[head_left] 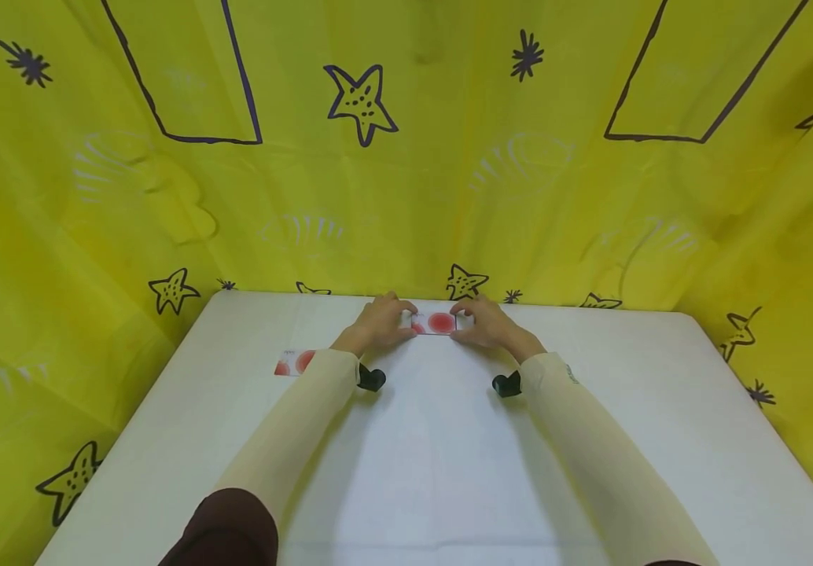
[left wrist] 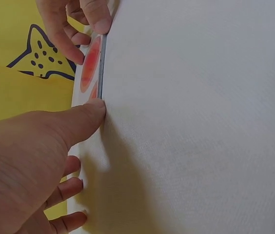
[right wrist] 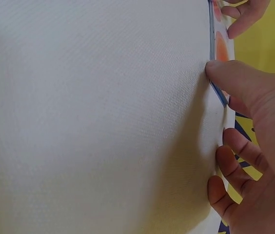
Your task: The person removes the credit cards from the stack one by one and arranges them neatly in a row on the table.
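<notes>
Red-and-white card stack (head_left: pixel 436 323) | at far middle of tabletop (head_left: pixel 435 464) | left hand (head_left: pixel 380 321) pinches left end, right hand (head_left: pixel 487 323) pinches right end | probably light, stiff but bendable, layers slick, may slide apart | hold best at 2 short ends, squeezing evenly

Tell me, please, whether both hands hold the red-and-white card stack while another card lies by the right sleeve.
Not quite: the head view shows the other card by the left sleeve, not the right; the left hand and right hand do hold the card stack.
</notes>
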{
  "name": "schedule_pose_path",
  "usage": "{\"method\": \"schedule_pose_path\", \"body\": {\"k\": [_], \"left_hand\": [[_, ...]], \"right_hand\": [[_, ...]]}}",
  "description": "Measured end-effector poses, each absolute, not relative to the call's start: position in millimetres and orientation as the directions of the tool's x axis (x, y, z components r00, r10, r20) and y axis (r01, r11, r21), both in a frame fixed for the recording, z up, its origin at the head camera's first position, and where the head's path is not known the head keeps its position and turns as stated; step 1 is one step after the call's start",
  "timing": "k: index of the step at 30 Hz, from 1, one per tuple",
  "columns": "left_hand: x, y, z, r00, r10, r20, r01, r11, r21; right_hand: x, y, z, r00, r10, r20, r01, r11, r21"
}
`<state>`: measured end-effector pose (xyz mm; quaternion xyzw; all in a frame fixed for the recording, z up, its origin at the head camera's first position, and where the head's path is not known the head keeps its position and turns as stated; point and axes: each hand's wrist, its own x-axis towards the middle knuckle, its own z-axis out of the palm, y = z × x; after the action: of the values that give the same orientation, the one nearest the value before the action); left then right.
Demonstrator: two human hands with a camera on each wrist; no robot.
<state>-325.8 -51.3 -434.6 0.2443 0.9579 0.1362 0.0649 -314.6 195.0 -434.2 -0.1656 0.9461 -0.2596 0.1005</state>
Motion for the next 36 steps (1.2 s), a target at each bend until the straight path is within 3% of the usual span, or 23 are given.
{"method": "schedule_pose_path", "body": {"k": [36], "left_hand": [[-328.4, -49.0, -433.4, -0.895, 0.435, -0.099, 0.373, 0.852, 0.368]], "right_hand": [[-313.5, 196.5, -433.6, -0.925, -0.367, -0.101, -0.258, 0.799, -0.543]]}}
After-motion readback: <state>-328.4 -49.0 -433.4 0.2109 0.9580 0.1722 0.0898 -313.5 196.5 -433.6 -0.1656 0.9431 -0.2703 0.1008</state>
